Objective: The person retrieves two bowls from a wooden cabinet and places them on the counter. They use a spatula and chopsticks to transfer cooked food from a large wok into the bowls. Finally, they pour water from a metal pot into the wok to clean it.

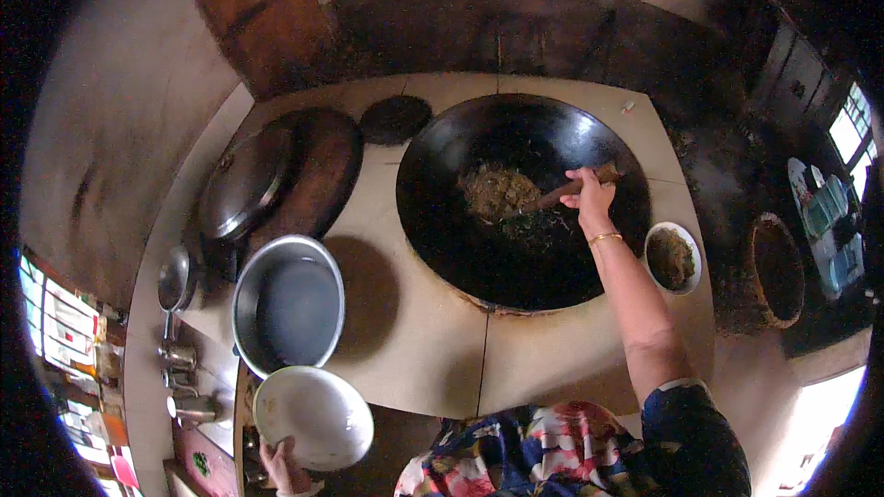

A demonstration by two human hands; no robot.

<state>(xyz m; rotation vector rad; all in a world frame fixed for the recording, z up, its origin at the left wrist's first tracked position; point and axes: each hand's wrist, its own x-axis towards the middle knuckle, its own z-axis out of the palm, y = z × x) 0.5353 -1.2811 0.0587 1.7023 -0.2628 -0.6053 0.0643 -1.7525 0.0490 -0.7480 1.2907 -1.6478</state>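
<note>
A large black wok is set into the tiled stove top, with a heap of shredded cooked food in it. My right hand is closed around the handle of a spatula, whose lower end touches the food's right side. At the lower left, my left hand grips the rim of a white bowl, which is tilted and shows only light marks inside. Just above that bowl stands a grey metal pot. A small white bowl of similar food sits right of the wok, beside my right forearm.
Left of the wok are a lidded pan and a round black cover. A ladle or small pan and metal cups stand at the far left. Chopped greens lie on a pink board. A basket is at right.
</note>
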